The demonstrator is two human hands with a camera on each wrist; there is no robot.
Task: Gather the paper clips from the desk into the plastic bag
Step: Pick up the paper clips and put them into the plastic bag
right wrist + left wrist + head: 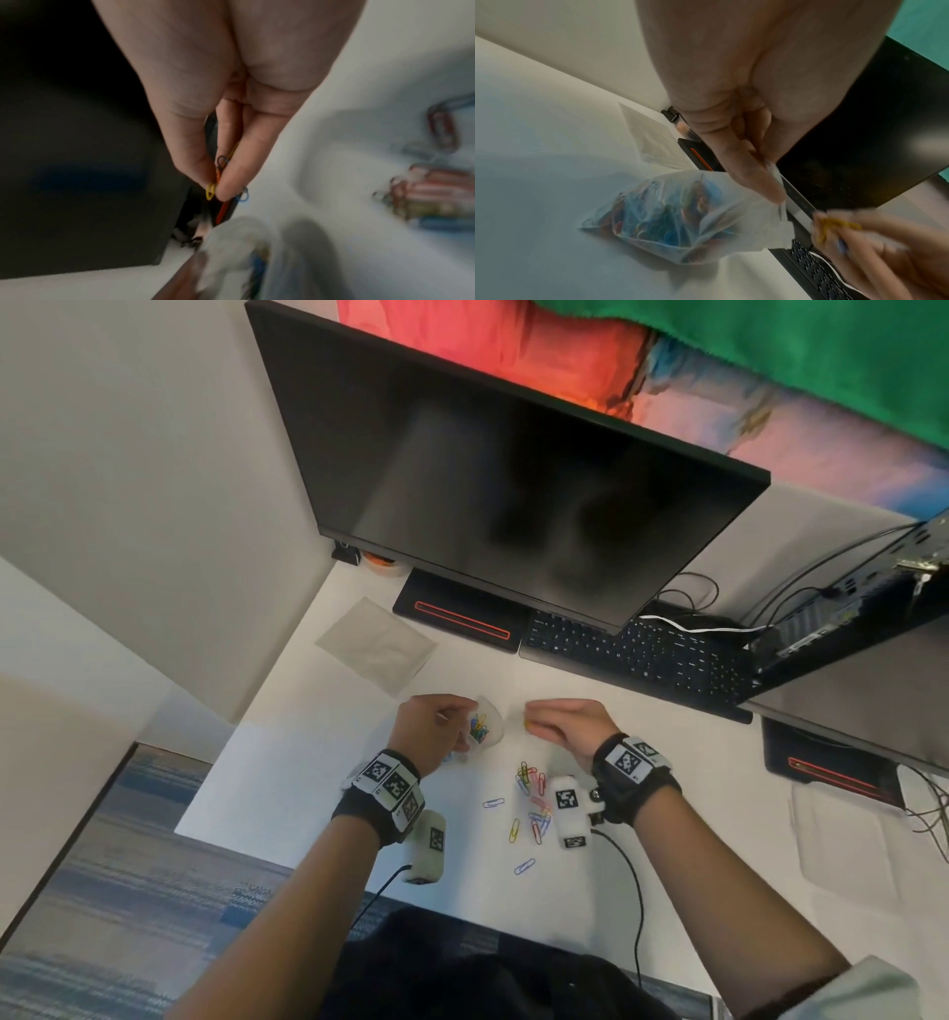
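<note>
My left hand (436, 726) pinches the rim of a clear plastic bag (482, 726) holding several coloured paper clips; the left wrist view shows the bag (680, 219) bulging on the desk, its rim held between the fingers (752, 176). My right hand (560, 719) hovers just right of the bag's mouth and pinches a few paper clips (218, 182), yellow, orange and blue, between thumb and fingers. A loose pile of coloured paper clips (531, 801) lies on the white desk (308, 788) below the hands, with single clips (524, 865) scattered nearer me.
A dark monitor (503, 495) stands behind the hands, with a black keyboard (642, 654) under its right side. A flat clear bag (377, 644) lies at the back left. Cables and a small computer (847, 603) sit at the right. The desk's left edge drops to carpet.
</note>
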